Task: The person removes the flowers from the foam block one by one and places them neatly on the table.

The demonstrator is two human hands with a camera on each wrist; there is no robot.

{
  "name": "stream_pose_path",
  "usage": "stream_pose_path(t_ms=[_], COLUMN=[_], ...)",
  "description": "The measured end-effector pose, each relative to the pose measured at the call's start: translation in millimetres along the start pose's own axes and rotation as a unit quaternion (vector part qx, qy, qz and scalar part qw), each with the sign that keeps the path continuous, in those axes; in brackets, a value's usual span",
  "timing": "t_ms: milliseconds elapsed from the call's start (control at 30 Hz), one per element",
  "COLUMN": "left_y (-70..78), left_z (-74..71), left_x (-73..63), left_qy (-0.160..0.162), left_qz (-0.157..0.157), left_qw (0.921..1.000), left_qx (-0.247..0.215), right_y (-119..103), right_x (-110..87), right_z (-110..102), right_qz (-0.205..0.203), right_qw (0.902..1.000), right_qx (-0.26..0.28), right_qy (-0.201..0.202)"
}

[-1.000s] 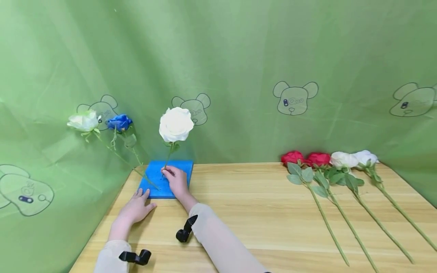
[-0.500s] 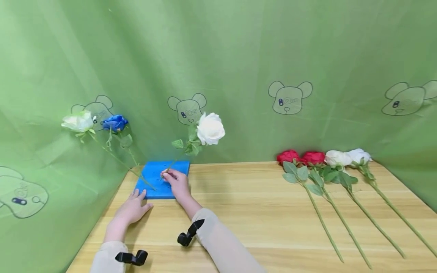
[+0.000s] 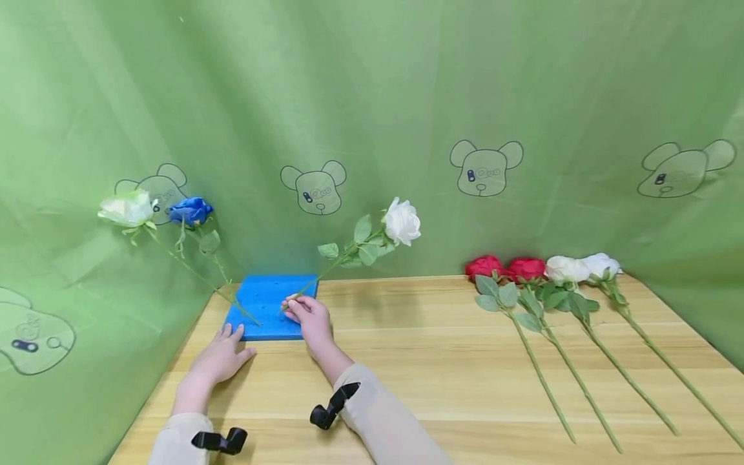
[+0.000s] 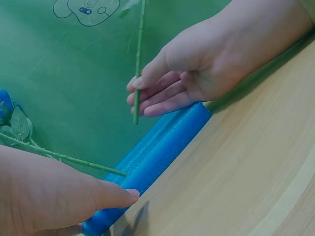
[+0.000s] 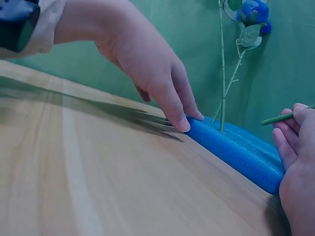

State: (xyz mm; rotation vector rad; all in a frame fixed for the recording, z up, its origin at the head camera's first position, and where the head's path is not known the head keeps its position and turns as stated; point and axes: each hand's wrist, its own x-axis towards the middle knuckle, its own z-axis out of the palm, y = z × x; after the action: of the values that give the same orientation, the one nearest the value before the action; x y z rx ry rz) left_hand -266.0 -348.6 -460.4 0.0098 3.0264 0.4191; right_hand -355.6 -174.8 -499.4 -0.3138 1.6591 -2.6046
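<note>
Between thumb and fingers my right hand (image 3: 314, 326) pinches the green stem of a white rose (image 3: 402, 221) near its lower end. The rose leans to the right, and in the left wrist view its stem's cut end (image 4: 136, 118) hangs free above the blue foam block (image 4: 162, 147). My left hand (image 3: 216, 358) rests at the block's front left corner, its fingers and thumb touching the edge. A pale greenish-white rose (image 3: 128, 208) and a blue rose (image 3: 190, 210) stand in the block, both leaning left.
On the right of the wooden table (image 3: 418, 387) lie two red roses (image 3: 485, 266) and two white roses (image 3: 566, 268) side by side, stems toward the front. A green curtain (image 3: 395, 97) with bear drawings hangs behind and at the sides.
The white rose in my right hand has tipped from nearly upright to a strong rightward lean. My right hand has shifted slightly right over the block; the left hand keeps its place at the corner.
</note>
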Motion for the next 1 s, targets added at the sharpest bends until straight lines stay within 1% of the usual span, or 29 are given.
stream_pose_path(t_ms=[200,367,533,667,767,1000], left_y=[0.8,0.9,0.1,0.8,1.4,1.5], left_z=[0.1,1.0,-0.3,-2.9,-3.7,-1.8], left_x=[-1.5,-1.8,-1.6,-2.0,-2.3,-2.9], left_qy=[0.0,-0.001,0.003,0.002,0.001,-0.002], left_qz=[0.003,0.006,0.009,0.008,0.008,0.008], left_qw=[1.0,1.0,0.9999,0.9999,1.0,1.0], left_qx=[0.0,-0.002,-0.005,-0.007,-0.005,-0.003], right_y=[-4,-11,-18,-24,-27,-36], right_x=[-11.2,-21.8,-29.9,-36.9,-44.6,-67.6], right_z=[-10,-18,-28,-36,-42,-55], right_qz=[0.025,0.042,0.054,0.068,0.076,0.095], right_qw=[0.9992,0.9974,0.9965,0.9959,0.996,0.9953], right_qx=[0.031,0.057,0.063,0.057,0.043,0.015], right_qy=[0.01,0.012,0.017,0.02,0.017,-0.006])
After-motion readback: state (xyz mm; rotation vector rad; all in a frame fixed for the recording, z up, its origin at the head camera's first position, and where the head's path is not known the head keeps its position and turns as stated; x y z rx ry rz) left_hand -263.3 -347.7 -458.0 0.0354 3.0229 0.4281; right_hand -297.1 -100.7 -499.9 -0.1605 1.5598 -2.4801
